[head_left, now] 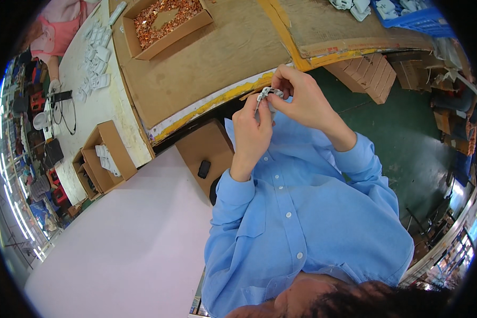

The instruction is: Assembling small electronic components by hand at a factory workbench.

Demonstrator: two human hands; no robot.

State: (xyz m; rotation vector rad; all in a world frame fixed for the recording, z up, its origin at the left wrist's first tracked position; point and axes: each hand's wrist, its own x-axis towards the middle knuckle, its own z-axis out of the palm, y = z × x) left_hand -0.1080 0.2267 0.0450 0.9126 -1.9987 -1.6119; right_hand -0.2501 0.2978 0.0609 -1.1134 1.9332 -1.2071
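Just off the table's front edge, a small white plastic part (264,94) with an uneven, knobbly shape is between my two hands. My left hand (252,131) pinches it from below and the left, thumb and fingers closed around it. From the right, my right hand (306,102) has its thumb and fingers closed at the part's other end. Whether a further small piece is between the right fingertips I cannot make out. The fingers cover some of the part.
An open cardboard box (180,35) of small copper-coloured pieces rests on the brown table (233,50). White plastic parts (96,66) lie on the left table, near another person's hand (54,86). A blue basket (416,22) holds similar parts. Cardboard boxes (123,151) stand at left.
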